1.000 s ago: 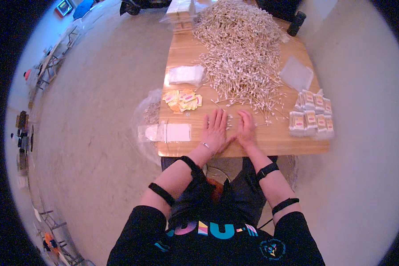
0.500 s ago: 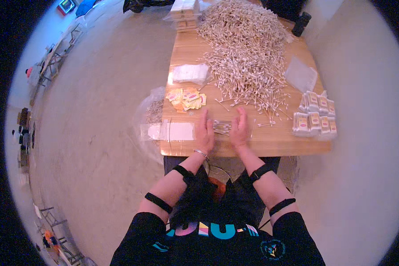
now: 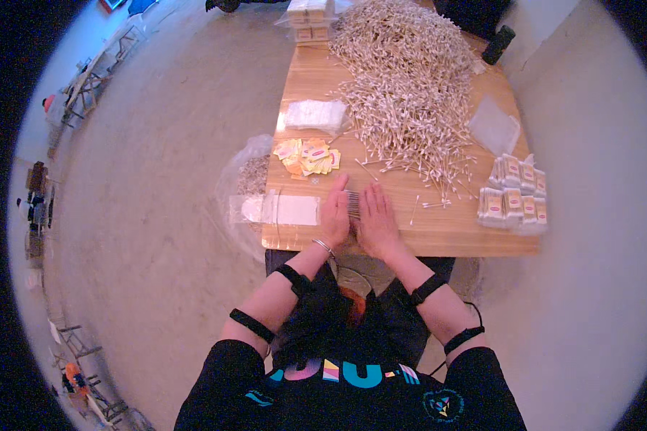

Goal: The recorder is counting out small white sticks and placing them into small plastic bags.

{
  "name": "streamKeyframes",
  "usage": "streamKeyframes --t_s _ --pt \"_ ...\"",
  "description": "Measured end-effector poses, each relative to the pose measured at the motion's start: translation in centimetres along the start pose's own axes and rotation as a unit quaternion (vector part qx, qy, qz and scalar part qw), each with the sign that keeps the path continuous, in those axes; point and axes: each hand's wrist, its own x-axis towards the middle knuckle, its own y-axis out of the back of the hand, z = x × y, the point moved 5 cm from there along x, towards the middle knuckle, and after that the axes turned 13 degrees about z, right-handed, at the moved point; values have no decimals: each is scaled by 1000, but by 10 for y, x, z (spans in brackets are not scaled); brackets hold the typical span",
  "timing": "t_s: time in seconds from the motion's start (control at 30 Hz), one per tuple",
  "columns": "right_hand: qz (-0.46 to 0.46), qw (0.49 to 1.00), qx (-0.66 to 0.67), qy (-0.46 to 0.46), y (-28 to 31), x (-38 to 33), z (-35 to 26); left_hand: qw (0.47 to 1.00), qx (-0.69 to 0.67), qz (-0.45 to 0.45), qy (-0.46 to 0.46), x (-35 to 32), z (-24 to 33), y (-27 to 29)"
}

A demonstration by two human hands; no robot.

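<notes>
A small bundle of cotton swabs (image 3: 353, 204) lies on the table near its front edge, between my two hands. My left hand (image 3: 335, 214) stands on edge along the bundle's left end, its fingers stretched out. On the other side my right hand (image 3: 378, 219) lies with straight fingers over the bundle's right part, hiding some of it. Just left of my left hand is a white rectangular pad (image 3: 298, 210) under clear plastic. Beyond it sits a heap of small yellow and white printed cards (image 3: 308, 156).
A large pile of loose swabs (image 3: 410, 79) covers the far table. Filled packs (image 3: 514, 194) stand at right, near a clear plastic sheet (image 3: 494, 128). White bags (image 3: 315, 115), stacked packs (image 3: 309, 21) and a black cylinder (image 3: 498, 44) lie farther off. A clear bag (image 3: 246, 179) hangs left.
My right hand has tipped from upright to flatter over the swabs and moved left, closer to my left hand. The view has shifted slightly.
</notes>
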Motion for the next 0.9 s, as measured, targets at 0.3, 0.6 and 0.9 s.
streamKeyframes --t_s 0.3,0.6,0.9 --pt "163 916 313 -190 36 5 57 811 451 -236 -289 -28 30 -16" --pt "144 930 293 -171 26 -3 61 814 479 -206 -257 -39 38 -20" --pt "126 935 280 -178 21 -2 59 823 506 -125 -224 -25 31 -19"
